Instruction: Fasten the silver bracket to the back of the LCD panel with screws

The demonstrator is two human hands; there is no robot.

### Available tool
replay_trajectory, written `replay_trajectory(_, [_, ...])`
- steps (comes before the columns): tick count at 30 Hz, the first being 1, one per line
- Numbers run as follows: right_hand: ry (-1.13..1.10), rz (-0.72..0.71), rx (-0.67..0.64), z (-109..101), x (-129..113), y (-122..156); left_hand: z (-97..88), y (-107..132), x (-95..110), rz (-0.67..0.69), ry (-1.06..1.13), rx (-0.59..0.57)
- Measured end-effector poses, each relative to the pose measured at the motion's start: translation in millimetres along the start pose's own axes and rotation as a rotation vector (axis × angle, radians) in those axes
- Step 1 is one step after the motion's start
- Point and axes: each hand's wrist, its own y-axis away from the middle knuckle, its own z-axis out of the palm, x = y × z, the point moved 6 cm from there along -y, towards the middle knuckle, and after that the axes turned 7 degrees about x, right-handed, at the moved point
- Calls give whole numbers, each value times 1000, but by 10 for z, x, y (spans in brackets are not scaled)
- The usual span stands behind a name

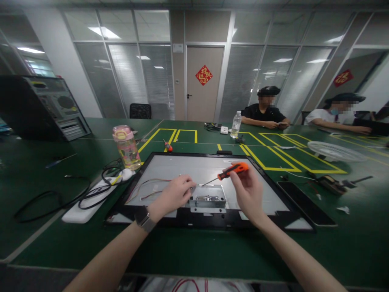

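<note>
In the head view, my right hand [249,194] grips an orange and black screwdriver [234,170] by its handle. Its thin shaft slants down to the left, with the tip close to the fingertips of my left hand [179,191]. Those left fingers are pinched together; whatever is between them is too small to make out. Both hands are over the back of a flat display panel [170,166] with a black frame, lying on the table. A metal bracket [209,200] sits near the panel's front middle, just below the screwdriver tip. Thin wires [148,182] lie on the panel's left side.
Left of the panel are a white power strip [82,209], black cables [54,207], a pink-lidded bottle [127,148] and a computer case [45,105]. A phone [305,202] and a black tool [334,184] lie right. Behind stands a water bottle [236,125]; two people sit far right.
</note>
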Motion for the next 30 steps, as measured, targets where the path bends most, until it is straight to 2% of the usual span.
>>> replay_trajectory(3, [-143, 181, -17, 184, 130, -19, 107, 21, -49, -49, 17, -8])
replay_trajectory(8, [-108, 251, -138, 388, 300, 164, 183, 10, -40, -127, 51, -8])
replay_trajectory(13, [-93, 256, -157, 390, 367, 269, 179, 6, -24, -129, 39, -19])
replay_trajectory(30, [-59, 267, -123, 368, 450, 265, 190, 22, -35, -129, 29, -25])
